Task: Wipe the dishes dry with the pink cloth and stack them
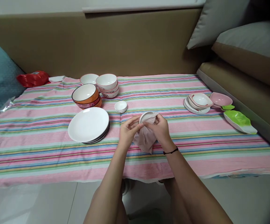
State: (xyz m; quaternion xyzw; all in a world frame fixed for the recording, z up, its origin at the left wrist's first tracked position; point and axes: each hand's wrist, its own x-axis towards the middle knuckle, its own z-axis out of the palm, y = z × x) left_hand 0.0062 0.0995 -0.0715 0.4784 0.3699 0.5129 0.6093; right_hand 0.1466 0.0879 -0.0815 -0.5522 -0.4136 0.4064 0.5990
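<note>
Between my two hands is a small white dish [145, 117], tilted up, with a pale pink cloth [145, 140] against it and hanging below. My left hand [129, 129] is closed on the dish's left side, thumb at its near rim. On the right, my right hand [160, 127] pinches the cloth against the dish. A short stack of small white dishes [120, 106] stands just beyond my left hand. Left of that hand lies a stack of large plates [88, 124], the top one white. The fingers behind the dish are partly hidden.
Stacked bowls, orange [85, 94] and white [106, 82], stand at the back left. On the right are small plates with bowls [200, 100], a pink bowl [220, 99] and a green leaf-shaped dish [239, 119]. A red bundle [33, 78] lies far left on the striped cloth [55, 157].
</note>
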